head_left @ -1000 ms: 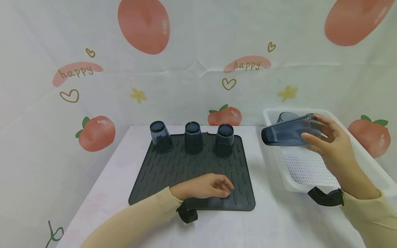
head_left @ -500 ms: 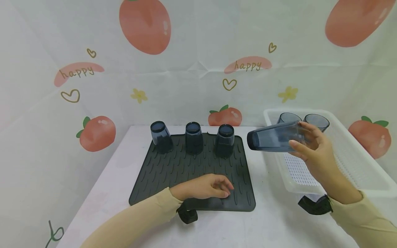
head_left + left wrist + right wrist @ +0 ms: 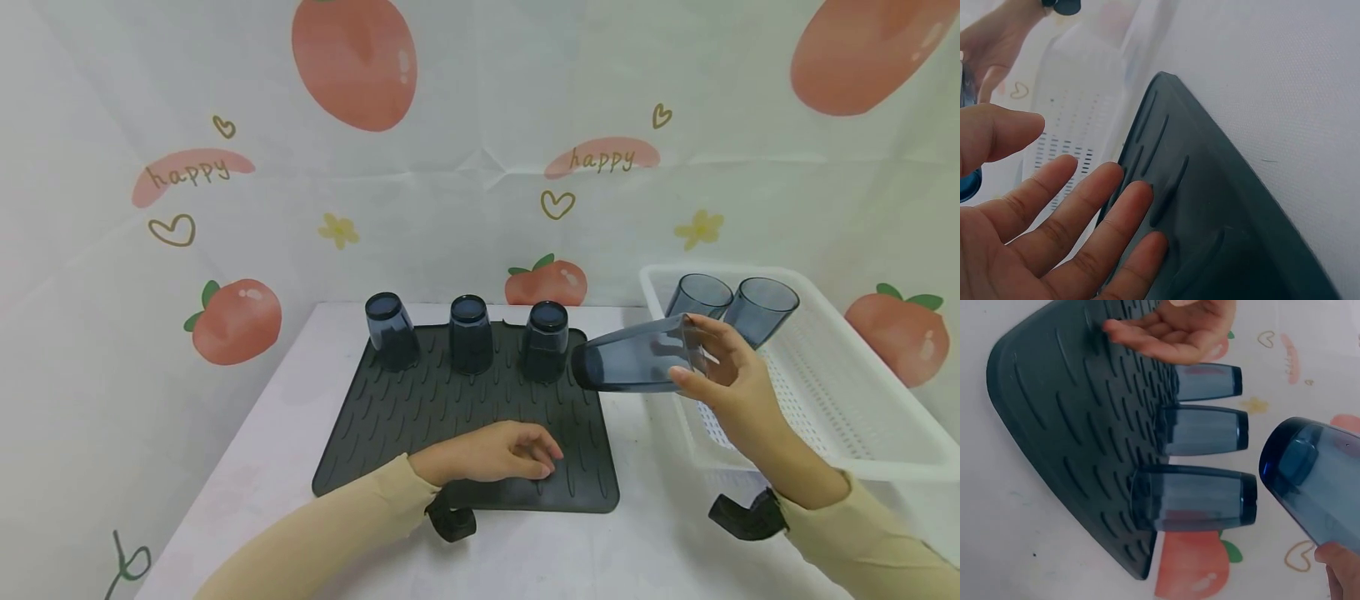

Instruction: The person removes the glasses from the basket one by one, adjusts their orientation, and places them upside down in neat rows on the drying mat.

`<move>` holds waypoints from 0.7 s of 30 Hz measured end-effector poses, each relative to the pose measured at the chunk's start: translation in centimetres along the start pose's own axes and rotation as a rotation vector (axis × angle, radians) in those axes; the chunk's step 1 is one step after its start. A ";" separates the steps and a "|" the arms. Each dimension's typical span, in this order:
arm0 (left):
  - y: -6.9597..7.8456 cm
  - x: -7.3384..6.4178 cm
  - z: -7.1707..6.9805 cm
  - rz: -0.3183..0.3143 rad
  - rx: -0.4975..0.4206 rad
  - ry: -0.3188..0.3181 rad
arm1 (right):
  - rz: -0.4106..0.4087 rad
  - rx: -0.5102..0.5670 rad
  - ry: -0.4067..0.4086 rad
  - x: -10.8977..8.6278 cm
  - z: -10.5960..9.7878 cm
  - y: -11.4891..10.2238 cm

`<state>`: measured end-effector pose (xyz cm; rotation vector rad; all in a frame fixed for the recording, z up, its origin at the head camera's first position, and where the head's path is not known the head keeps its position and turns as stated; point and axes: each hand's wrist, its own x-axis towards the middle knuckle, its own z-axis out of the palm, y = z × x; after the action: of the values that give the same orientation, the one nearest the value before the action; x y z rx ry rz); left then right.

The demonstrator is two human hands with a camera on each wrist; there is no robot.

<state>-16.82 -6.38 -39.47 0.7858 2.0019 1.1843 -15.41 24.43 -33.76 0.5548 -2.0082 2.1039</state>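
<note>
My right hand [image 3: 738, 392] grips a blue drinking glass [image 3: 637, 358] near its rim; the glass lies sideways in the air, base to the left, between the basket and the black drying mat [image 3: 450, 417]. Three like glasses stand upside down along the mat's back edge: a left one [image 3: 393, 332], a middle one [image 3: 470, 333] and a right one [image 3: 545, 342]. Over the mat's front part my left hand [image 3: 491, 452] holds nothing. In the left wrist view its fingers [image 3: 1088, 250] are loosely spread. Whether it touches the mat I cannot tell.
A white perforated basket [image 3: 885, 400] stands on the right of the white table [image 3: 555, 558]. Two blue glasses, a left one [image 3: 697, 293] and a right one [image 3: 763, 310], lean mouth up at its back. A printed cloth [image 3: 465, 100] hangs behind.
My right hand has carried the glass leftward and slightly down, from over the basket to the mat's right edge. Both basket glasses now show more. The left hand has stayed put.
</note>
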 end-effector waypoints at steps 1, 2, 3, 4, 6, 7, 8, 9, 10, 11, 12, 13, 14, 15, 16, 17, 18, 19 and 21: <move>0.0 0.0 0.0 -0.001 0.001 0.001 | -0.005 -0.013 -0.009 -0.1 0.1 0.0; -0.1 0.0 0.0 -0.002 0.002 0.003 | -0.011 -0.018 -0.016 -0.1 0.3 0.1; -0.1 0.0 -0.1 -0.003 0.002 0.004 | -0.017 -0.021 -0.023 -0.2 0.4 0.2; -0.1 0.0 -0.1 -0.003 0.004 0.006 | -0.024 -0.027 -0.028 -0.2 0.6 0.2; -0.2 0.0 -0.2 -0.005 0.003 0.008 | -0.038 -0.034 -0.038 -0.4 0.9 0.4; -0.2 0.0 -0.3 -0.007 -0.001 0.010 | -0.043 -0.027 -0.041 -0.5 1.0 0.4; -0.3 0.0 -0.3 -0.011 -0.002 0.012 | -0.047 -0.020 -0.044 -0.5 1.1 0.5; -0.4 0.0 -0.4 -0.013 -0.006 0.014 | -0.049 -0.020 -0.048 -0.6 1.3 0.6; -0.4 0.0 -0.4 -0.015 -0.009 0.016 | -0.050 -0.024 -0.053 -0.7 1.4 0.6; -0.5 0.0 -0.5 -0.017 -0.011 0.019 | -0.049 -0.024 -0.060 -0.7 1.5 0.7; -0.6 0.0 -0.5 -0.016 -0.014 0.022 | -0.047 -0.031 -0.065 -0.8 1.6 0.8; -0.7 0.0 -0.6 -0.016 -0.013 0.024 | -0.043 -0.041 -0.072 -0.9 1.7 0.9; -0.8 0.0 -0.7 -0.013 -0.014 0.028 | -0.037 -0.050 -0.080 -0.9 1.8 1.0; -0.8 0.1 -0.8 -0.009 -0.017 0.032 | -0.032 -0.052 -0.086 -1.0 1.9 1.0; -0.9 0.1 -0.9 -0.005 -0.019 0.036 | -0.027 -0.054 -0.089 -1.1 1.9 1.1; -1.0 0.2 -1.0 0.000 -0.023 0.041 | -0.024 -0.056 -0.092 -1.1 2.0 1.2; -1.1 0.3 -1.2 0.005 -0.027 0.048 | -0.025 -0.058 -0.094 -1.2 2.1 1.2; -1.3 0.4 -1.3 0.010 -0.034 0.055 | -0.027 -0.057 -0.095 -1.2 2.2 1.3; -1.5 0.6 -1.5 0.018 -0.061 0.071 | -0.035 -0.049 -0.094 -1.3 2.3 1.4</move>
<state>-18.59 -7.31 -40.44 0.7422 2.0102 1.2939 -14.40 22.22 -35.53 0.6868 -2.0782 2.0385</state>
